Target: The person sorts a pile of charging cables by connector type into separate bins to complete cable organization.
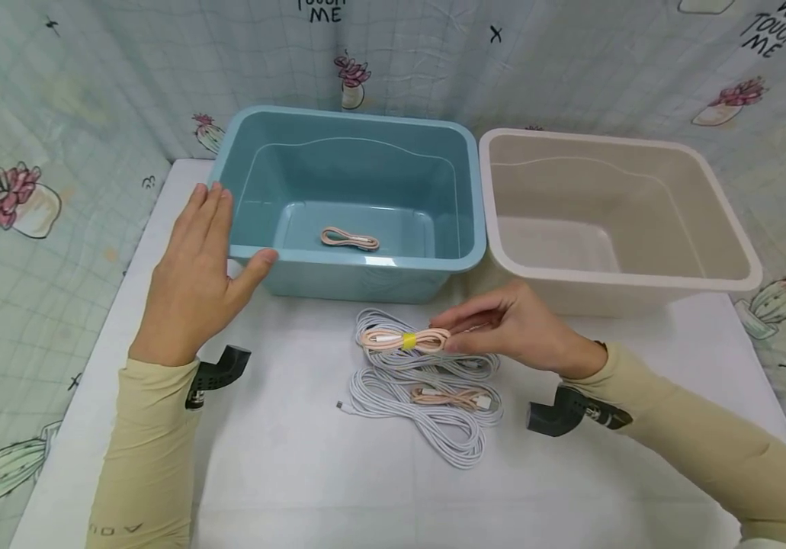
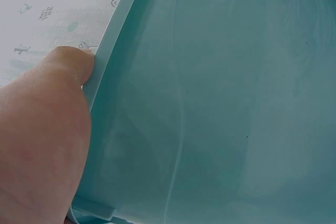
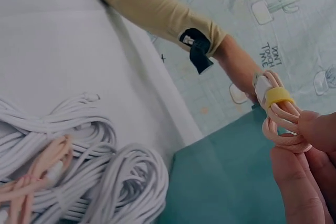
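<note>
My right hand (image 1: 512, 328) pinches one end of a coiled pink charging cable (image 1: 382, 340) bound with a yellow strap. It holds this coil above the pile of white cables (image 1: 434, 435); the right wrist view shows the strapped pink cable (image 3: 278, 103) between thumb and fingers. Another pink cable (image 1: 447, 397) lies on the white coils. My left hand (image 1: 190, 282) rests at the left front corner of the blue bin (image 1: 379, 263), fingers straight along its side and thumb at the front rim. A third pink cable coil (image 1: 349, 239) lies inside that bin.
Right beside the blue bin stands a beige bin (image 1: 626, 278), their rims nearly touching. Both stand at the back of a white-covered table (image 1: 324, 488). A printed curtain (image 1: 420, 61) hangs behind and along the sides.
</note>
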Available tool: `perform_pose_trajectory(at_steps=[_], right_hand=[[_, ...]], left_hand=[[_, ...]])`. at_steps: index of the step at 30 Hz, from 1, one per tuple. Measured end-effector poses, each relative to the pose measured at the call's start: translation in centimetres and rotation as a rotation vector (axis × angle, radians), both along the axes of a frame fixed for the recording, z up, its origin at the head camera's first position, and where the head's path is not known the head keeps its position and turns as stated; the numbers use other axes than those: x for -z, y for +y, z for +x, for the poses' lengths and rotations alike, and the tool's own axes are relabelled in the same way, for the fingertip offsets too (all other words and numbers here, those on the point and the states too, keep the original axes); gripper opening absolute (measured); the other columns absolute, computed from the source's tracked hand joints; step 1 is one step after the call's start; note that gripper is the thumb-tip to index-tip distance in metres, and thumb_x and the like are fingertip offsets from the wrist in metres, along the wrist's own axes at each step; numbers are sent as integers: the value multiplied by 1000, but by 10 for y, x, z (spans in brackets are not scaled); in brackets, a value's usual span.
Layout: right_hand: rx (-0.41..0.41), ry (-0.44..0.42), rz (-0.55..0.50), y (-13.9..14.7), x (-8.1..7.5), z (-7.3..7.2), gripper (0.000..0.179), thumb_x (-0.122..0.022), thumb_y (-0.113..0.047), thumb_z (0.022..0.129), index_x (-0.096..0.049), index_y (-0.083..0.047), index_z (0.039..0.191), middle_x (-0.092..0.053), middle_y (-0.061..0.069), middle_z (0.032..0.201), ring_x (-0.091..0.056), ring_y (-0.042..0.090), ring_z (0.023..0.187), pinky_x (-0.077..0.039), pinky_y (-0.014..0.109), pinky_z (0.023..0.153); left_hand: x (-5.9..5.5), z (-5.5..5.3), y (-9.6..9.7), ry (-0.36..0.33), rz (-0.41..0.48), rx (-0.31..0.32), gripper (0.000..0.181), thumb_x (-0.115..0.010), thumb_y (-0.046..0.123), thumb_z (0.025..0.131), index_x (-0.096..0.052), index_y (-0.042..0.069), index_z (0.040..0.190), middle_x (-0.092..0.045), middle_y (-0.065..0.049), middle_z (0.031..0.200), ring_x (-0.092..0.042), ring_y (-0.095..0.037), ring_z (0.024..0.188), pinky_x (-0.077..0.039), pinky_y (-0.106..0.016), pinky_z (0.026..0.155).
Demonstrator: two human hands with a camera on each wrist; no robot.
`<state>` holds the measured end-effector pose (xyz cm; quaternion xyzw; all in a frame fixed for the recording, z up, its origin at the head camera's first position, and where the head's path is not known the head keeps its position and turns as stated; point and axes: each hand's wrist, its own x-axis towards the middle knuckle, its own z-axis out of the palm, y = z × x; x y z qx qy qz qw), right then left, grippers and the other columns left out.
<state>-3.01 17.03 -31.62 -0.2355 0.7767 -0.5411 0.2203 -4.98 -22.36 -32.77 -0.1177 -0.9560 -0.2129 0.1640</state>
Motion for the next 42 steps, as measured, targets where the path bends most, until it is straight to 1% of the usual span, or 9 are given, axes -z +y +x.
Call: perform_pose_trajectory(at_steps=[3,8,12,17,22,24,27,33,42], right_hand=[[-6,9,-10,1,-8,-2,28,-83,-3,84,-80,-4,112,-83,5,101,-77,9,85,-62,23,71],[-13,25,-41,2,-23,-7,30,-82,0,84,-79,-2,114,-82,-3,104,-77,11,90,-63,24,76],[-18,79,-68,2,-33,-10,28,-80,4,85,-78,1,113,-80,-4,106,-74,11,91,-63,23,76],[1,145,-29,3,-45,-15,28,-80,2,86,-79,-3,113,-79,-1,105,-73,15,87,-63,23,74],[22,194,11,5,-55,-22,27,-80,0,87,-80,-5,113,-78,1,105,-71,17,85,-60,21,69],[27,217,25,5,-58,-25,26,-79,1,87,-80,-5,113,-78,-1,105,-70,16,85,-58,20,66],[36,245,28,6,-61,-30,26,-79,1,88,-80,-5,113,-78,-2,105,-69,16,86,-58,20,67],[59,237,-33,4,-64,-42,26,-78,1,88,-80,-2,113,-79,-1,106,-72,16,90,-61,20,74],[81,242,-41,-2,-69,-57,24,-78,0,89,-80,-3,113,-80,0,107,-73,17,94,-61,19,74]], left_hand=[[0,0,0,-6,-2,1,88,-58,54,101,-27,-1,162,-30,-21,170,-18,-34,163,-29,-61,127],[0,0,0,-6,-4,1,88,-58,54,101,-28,-1,162,-30,-21,170,-19,-35,163,-28,-60,128],[0,0,0,1,-8,0,87,-59,53,101,-28,-1,162,-30,-21,169,-19,-35,163,-28,-60,128],[1,0,0,8,-15,-2,87,-59,54,101,-28,-1,162,-31,-21,169,-20,-35,163,-29,-60,127],[0,0,0,6,-15,-6,88,-58,55,101,-28,-1,162,-31,-20,169,-20,-34,163,-30,-61,126],[0,0,0,3,-14,-7,88,-58,55,101,-28,0,162,-30,-20,170,-20,-34,163,-30,-61,126],[0,0,0,-3,-13,-5,88,-58,55,101,-27,0,162,-30,-20,170,-19,-34,163,-30,-61,126],[0,0,-1,-5,-15,-4,88,-58,54,101,-27,-1,162,-30,-21,170,-19,-35,163,-30,-60,127],[0,0,-1,-11,-18,-6,88,-59,53,101,-26,0,162,-29,-20,170,-18,-34,163,-30,-60,127]])
